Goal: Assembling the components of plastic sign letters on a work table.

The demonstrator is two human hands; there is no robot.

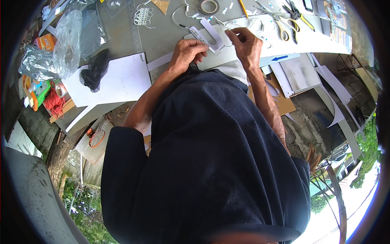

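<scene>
A white U-shaped piece (213,33), like a cut-out letter, lies on the table in front of me. My left hand (188,53) is closed, with thumb and forefinger pinching its near left end. Small LED modules (196,33) sit along its left arm. My right hand (246,44) is raised to the right of the piece, thumb and forefinger pressed together. A thin wire (222,24) runs from the far side of the piece to those fingertips. Its end is hidden by the fingers.
Beyond lie a tape roll (209,6), a yellow pencil (243,8), scissors (283,29), pliers (300,16) and a bundle of LED modules (143,17). A metal ruler (135,30), plastic bags (68,42) and red cord (54,102) are to the left. White offcuts (335,91) hang at right.
</scene>
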